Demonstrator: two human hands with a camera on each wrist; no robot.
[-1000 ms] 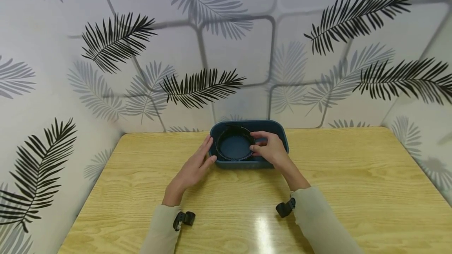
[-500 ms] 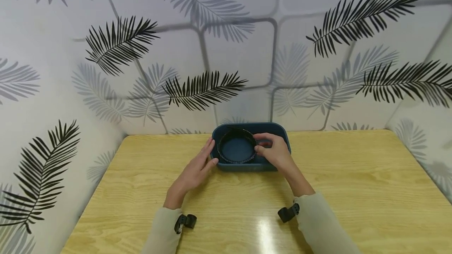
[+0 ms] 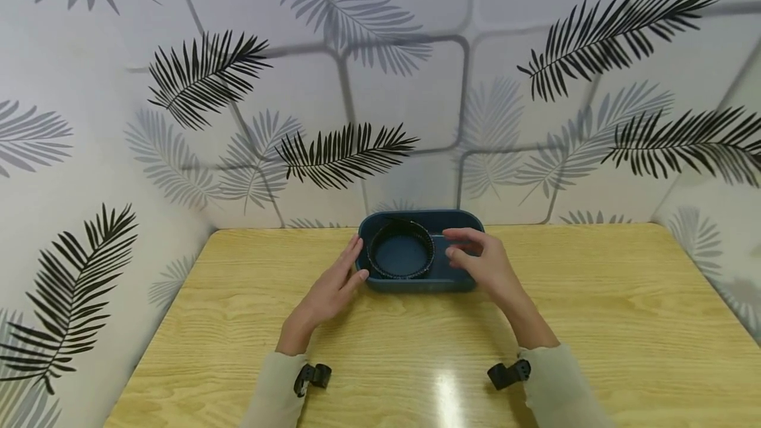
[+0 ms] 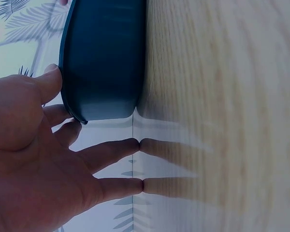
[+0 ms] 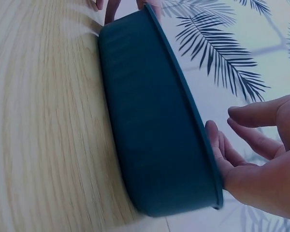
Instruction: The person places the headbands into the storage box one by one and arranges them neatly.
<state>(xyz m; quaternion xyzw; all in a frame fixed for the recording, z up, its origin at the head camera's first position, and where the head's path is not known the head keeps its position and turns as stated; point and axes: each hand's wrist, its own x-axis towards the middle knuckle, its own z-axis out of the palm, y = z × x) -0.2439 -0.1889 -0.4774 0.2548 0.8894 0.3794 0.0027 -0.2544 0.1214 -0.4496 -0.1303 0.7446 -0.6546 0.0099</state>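
Observation:
A dark blue oblong bin (image 3: 425,286) stands on the table near the wall. Inside its left half lies a black ring-shaped coil (image 3: 401,226) with a textured edge, perhaps a rolled belt; its exact kind cannot be told. My left hand (image 3: 324,292) rests on the bin's left end, fingers fairly straight; in the left wrist view the thumb (image 4: 50,79) touches the rim and two fingertips meet the table. Over the bin's right end hovers my right hand (image 3: 490,266), thumb and fingers parted, holding nothing. The right wrist view shows the bin's outer wall (image 5: 150,111) beside that hand.
A pale wooden table (image 3: 594,302) spreads around the bin. Behind it rises a light wall (image 3: 404,98) with leaf patterns, close to the bin's back side. Each sleeve carries a small black wrist camera (image 3: 505,375).
My right hand has let go of the black coil's right side and moved right, its fingers parting. The coil stays in the bin. My left hand keeps its place at the left end.

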